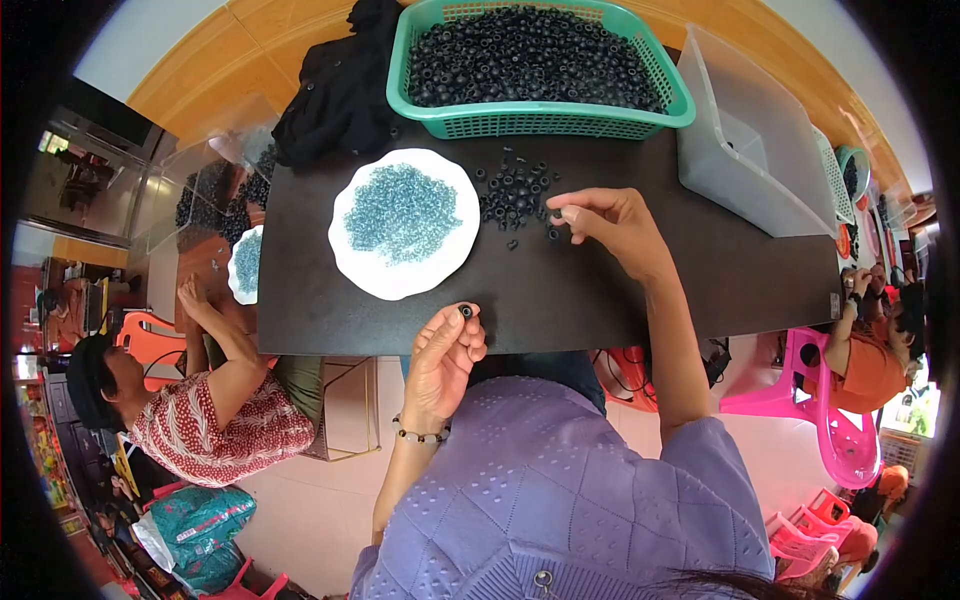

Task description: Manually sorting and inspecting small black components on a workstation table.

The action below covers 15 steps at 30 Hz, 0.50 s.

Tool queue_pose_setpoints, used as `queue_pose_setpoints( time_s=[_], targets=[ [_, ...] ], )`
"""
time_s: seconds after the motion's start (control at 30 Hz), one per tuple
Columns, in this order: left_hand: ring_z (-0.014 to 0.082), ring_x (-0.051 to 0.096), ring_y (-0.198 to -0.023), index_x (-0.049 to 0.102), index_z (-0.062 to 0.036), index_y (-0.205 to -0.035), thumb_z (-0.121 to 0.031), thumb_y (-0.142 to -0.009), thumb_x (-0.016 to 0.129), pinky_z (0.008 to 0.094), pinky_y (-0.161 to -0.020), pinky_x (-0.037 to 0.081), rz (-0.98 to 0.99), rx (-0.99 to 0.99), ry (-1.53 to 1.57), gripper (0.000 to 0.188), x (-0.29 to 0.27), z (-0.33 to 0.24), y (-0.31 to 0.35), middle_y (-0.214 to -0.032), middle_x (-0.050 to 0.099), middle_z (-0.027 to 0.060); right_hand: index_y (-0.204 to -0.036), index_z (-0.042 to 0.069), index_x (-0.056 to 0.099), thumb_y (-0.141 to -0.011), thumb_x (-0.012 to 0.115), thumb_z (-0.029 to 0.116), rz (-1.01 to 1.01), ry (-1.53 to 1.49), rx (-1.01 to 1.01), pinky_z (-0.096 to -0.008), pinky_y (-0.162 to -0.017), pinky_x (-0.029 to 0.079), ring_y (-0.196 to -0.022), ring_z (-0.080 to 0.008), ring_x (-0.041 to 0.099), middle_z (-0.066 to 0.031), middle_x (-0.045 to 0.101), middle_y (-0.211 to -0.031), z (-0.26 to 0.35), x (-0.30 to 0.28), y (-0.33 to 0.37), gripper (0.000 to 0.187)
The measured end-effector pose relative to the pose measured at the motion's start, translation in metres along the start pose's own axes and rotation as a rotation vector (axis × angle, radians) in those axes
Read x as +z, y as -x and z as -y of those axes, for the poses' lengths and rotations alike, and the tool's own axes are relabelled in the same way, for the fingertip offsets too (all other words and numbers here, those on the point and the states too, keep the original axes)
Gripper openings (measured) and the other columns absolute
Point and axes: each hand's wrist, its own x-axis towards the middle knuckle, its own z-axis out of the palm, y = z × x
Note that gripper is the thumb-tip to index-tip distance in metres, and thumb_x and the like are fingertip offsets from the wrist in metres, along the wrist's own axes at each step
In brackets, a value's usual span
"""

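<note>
Left hand point(445, 355) pinching a black ring-shaped bead point(466, 312) — hole and axis toward camera, right hand point(615, 222) pinching a small dark piece point(557, 214) — axis unclear, loose black beads point(516, 188) alongside, white scalloped plate point(405, 286), dark brown tabletop point(590, 305), seated co-worker point(225, 420) at left.

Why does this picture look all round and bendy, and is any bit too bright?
In the head view, the fisheye lens leaves black corners and curves the orange-brown band up top; at the head view's right rim, a bright patch is washed out; in its middle, the left hand and right hand look fairly clear.
</note>
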Motion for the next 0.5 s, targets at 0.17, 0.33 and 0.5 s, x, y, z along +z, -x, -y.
queue_pose_setpoints(
  time_s=[0.17,0.33,0.5],
  targets=[
    [0.0109,0.051,-0.074,0.060,-0.0006,-0.102,-0.022,-0.095,0.056,0.0238,-0.064,0.043,-0.010,0.001,-0.045,0.023,0.002,-0.001,0.002,-0.082,0.057,0.0021,-0.099,-0.004,0.069,-0.085,0.065,0.011,0.046,-0.182,0.049,-0.0233,-0.069,0.049,-0.070,-0.0099,0.060,-0.0061,0.066,-0.080,0.010,0.010,0.015,0.021],
    [0.0074,0.053,-0.073,0.064,0.0001,-0.104,-0.018,-0.094,0.060,0.0217,-0.065,0.044,0.004,0.009,-0.056,0.021,0.009,0.000,0.004,-0.083,0.061,0.0007,-0.095,-0.002,0.067,-0.084,0.067,0.009,0.128,-0.301,0.086,-0.0250,-0.069,0.050,-0.066,-0.0096,0.058,-0.0038,0.063,-0.075,0.008,0.022,0.022,0.016],
    [0.0072,0.052,-0.072,0.063,0.0002,-0.105,-0.019,-0.094,0.059,0.0208,-0.065,0.043,0.029,-0.009,-0.042,0.022,0.013,0.001,0.005,-0.083,0.061,0.0006,-0.092,-0.001,0.065,-0.084,0.068,0.011,0.126,-0.457,0.081,-0.0242,-0.066,0.048,-0.062,-0.0089,0.054,-0.0016,0.060,-0.072,0.004,0.039,0.025,0.015]
  ],
)
